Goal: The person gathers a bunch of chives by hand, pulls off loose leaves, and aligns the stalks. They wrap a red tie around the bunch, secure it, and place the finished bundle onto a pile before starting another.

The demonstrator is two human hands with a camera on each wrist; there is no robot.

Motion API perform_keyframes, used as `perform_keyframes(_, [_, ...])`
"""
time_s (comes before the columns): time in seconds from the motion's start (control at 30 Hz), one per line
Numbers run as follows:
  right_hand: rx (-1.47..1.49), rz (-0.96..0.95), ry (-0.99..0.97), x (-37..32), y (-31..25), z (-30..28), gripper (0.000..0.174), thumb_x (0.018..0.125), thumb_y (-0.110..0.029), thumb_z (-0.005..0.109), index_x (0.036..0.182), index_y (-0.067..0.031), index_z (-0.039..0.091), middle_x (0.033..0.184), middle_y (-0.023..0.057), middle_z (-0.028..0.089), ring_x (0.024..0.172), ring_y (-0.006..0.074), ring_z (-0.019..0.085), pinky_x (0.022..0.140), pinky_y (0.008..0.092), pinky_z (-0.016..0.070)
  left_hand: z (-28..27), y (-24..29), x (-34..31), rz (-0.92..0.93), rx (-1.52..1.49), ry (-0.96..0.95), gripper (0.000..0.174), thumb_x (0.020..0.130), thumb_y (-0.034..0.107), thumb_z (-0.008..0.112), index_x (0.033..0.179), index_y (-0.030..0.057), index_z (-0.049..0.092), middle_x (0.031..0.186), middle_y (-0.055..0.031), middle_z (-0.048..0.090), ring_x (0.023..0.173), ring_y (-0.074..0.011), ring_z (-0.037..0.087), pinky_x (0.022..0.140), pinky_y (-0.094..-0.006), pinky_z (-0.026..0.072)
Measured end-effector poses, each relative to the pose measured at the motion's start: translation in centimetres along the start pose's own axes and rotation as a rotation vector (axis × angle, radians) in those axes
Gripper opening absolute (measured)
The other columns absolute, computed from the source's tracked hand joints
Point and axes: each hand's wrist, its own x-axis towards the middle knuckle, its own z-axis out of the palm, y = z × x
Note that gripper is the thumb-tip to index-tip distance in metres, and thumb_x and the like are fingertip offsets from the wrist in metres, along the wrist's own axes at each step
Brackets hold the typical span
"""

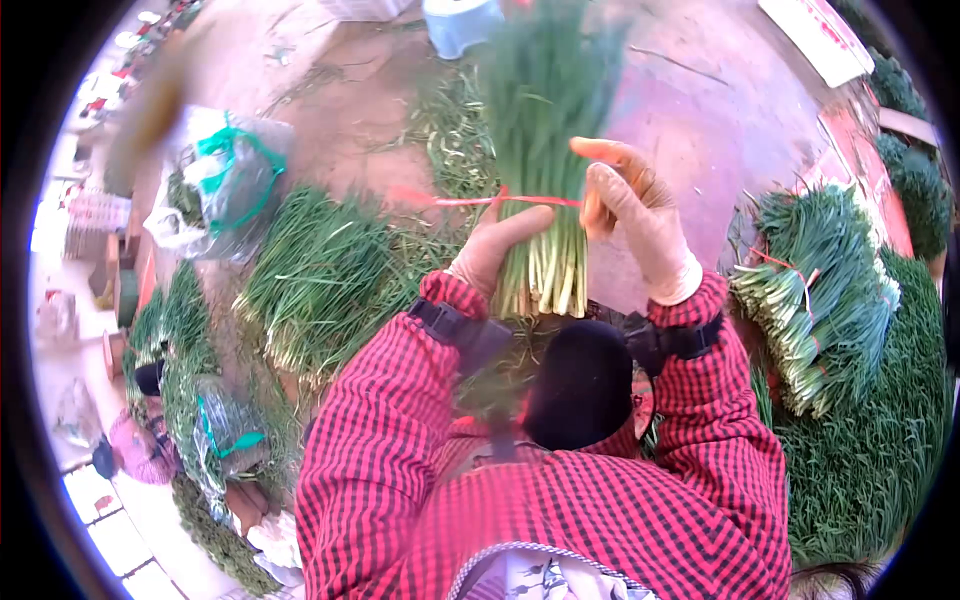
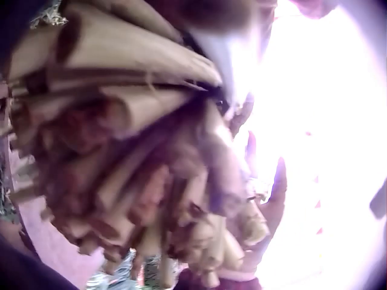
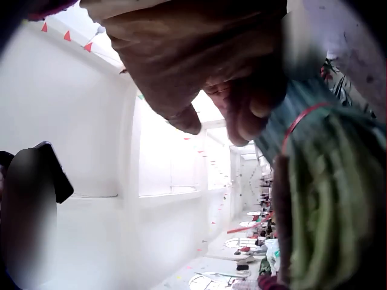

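Note:
A thick bundle of garlic chives stands in front of the chest, green leaves away and pale cut stems towards the body. A red tie runs round it, one end sticking out to the left. My left hand grips the bundle near the tie, its thumb across the front of the stems. At the bundle's right side is my right hand, fingers loosely bent and holding nothing. Cut stem ends fill the left wrist view. The right wrist view shows the right fingers apart from the tied stems.
Loose chives lie on the floor to the left, beside a clear plastic bag with green straps. Tied bundles lie on a large green heap at the right. A blue stool stands ahead. Another person is far left.

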Motion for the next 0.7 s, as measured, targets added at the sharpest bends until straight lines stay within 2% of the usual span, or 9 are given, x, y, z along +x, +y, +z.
perform_keyframes(0.13, [-0.149, 0.087, -0.067, -0.8, 1.5, 5.4, 0.079, 0.093, -0.027, 0.069, 0.149, 0.0067, 0.026, 0.120, 0.0151, 0.060, 0.114, 0.0192, 0.056, 0.099, 0.0338, 0.0448, -2.9, 0.3, -5.4, 0.227, -0.215, -0.056, 0.042, 0.099, 0.028, 0.053, 0.130, -0.0003, 0.052, 0.122, -0.0166, 0.063, 0.106, -0.0266, 0.065, 0.094, -0.0409, 0.0534])
perform_keyframes(0.2, [-0.045, 0.214, -0.240, -1.8, 2.0, 9.3, 0.103, 0.086, -0.026, 0.077, 0.153, 0.0091, 0.006, 0.134, 0.0199, 0.052, 0.118, 0.0219, 0.056, 0.100, 0.0300, 0.0443, -4.3, 0.2, -8.1, 0.336, -0.178, -0.086, 0.047, 0.101, 0.035, 0.051, 0.134, 0.0015, 0.049, 0.127, -0.0164, 0.060, 0.113, -0.0284, 0.061, 0.100, -0.0426, 0.0495])
perform_keyframes(0.27, [-0.015, 0.192, -0.377, -3.1, 0.5, 13.2, 0.108, 0.084, -0.024, 0.079, 0.152, 0.0092, 0.002, 0.136, 0.0202, 0.051, 0.117, 0.0214, 0.056, 0.098, 0.0289, 0.0455, -4.2, 1.1, -12.7, 0.440, -0.207, -0.044, 0.050, 0.101, 0.038, 0.051, 0.136, 0.0024, 0.048, 0.128, -0.0160, 0.060, 0.113, -0.0289, 0.061, 0.100, -0.0428, 0.0497])
perform_keyframes(0.4, [-0.157, 0.137, -0.561, -6.6, -0.6, 20.4, 0.105, 0.085, -0.021, 0.079, 0.156, -0.0022, 0.005, 0.137, 0.0118, 0.050, 0.122, 0.0176, 0.052, 0.103, 0.0311, 0.0423, -4.5, 4.3, -21.8, 0.582, -0.287, 0.076, 0.053, 0.100, 0.042, 0.053, 0.135, 0.0032, 0.049, 0.127, -0.0159, 0.061, 0.108, -0.0298, 0.064, 0.096, -0.0439, 0.0522])
perform_keyframes(0.47, [-0.220, 0.020, -0.615, -8.0, 1.2, 23.7, 0.109, 0.084, -0.025, 0.079, 0.151, 0.0112, 0.002, 0.138, 0.0220, 0.048, 0.123, 0.0235, 0.052, 0.103, 0.0315, 0.0421, -5.2, 4.9, -26.0, 0.638, -0.380, 0.140, 0.046, 0.096, 0.036, 0.060, 0.128, 0.0038, 0.056, 0.116, -0.0139, 0.067, 0.101, -0.0300, 0.067, 0.092, -0.0448, 0.0545])
perform_keyframes(0.53, [-0.206, -0.044, -0.654, -11.0, 2.0, 26.6, 0.107, 0.084, -0.031, 0.078, 0.151, 0.0119, 0.005, 0.143, 0.0256, 0.042, 0.129, 0.0274, 0.048, 0.108, 0.0336, 0.0380, -7.0, 4.8, -29.9, 0.718, -0.417, 0.136, 0.041, 0.094, 0.032, 0.064, 0.124, 0.0044, 0.060, 0.111, -0.0125, 0.069, 0.098, -0.0296, 0.068, 0.090, -0.0453, 0.0552])
perform_keyframes(0.63, [-0.626, -0.268, -0.770, -15.6, 5.8, 27.1, 0.102, 0.085, -0.042, 0.071, 0.155, -0.0010, 0.009, 0.134, 0.0298, 0.053, 0.124, 0.0360, 0.056, 0.106, 0.0377, 0.0418, -10.4, 3.3, -34.9, 0.854, -0.442, 0.293, 0.036, 0.089, 0.027, 0.070, 0.118, 0.0075, 0.063, 0.108, -0.0102, 0.070, 0.094, -0.0284, 0.068, 0.086, -0.0468, 0.0565])
perform_keyframes(0.67, [-1.161, 0.008, -0.952, -16.9, 4.4, 27.1, 0.088, 0.084, -0.044, 0.067, 0.154, -0.0113, 0.025, 0.105, 0.0245, 0.068, 0.101, 0.0368, 0.067, 0.094, 0.0405, 0.0503, -11.7, 2.9, -36.9, 0.912, -0.423, 0.359, 0.036, 0.088, 0.027, 0.071, 0.118, 0.0080, 0.063, 0.108, -0.0100, 0.070, 0.093, -0.0282, 0.068, 0.084, -0.0471, 0.0568])
perform_keyframes(0.7, [-1.404, -0.255, -1.210, -16.5, 6.8, 25.6, 0.066, 0.083, -0.046, 0.063, 0.139, -0.0126, 0.051, 0.089, 0.0176, 0.070, 0.087, 0.0344, 0.069, 0.085, 0.0427, 0.0537, -12.8, 2.6, -38.7, 0.936, -0.446, 0.418, 0.037, 0.086, 0.027, 0.072, 0.117, 0.0083, 0.064, 0.107, -0.0107, 0.070, 0.093, -0.0296, 0.068, 0.083, -0.0488, 0.0571])
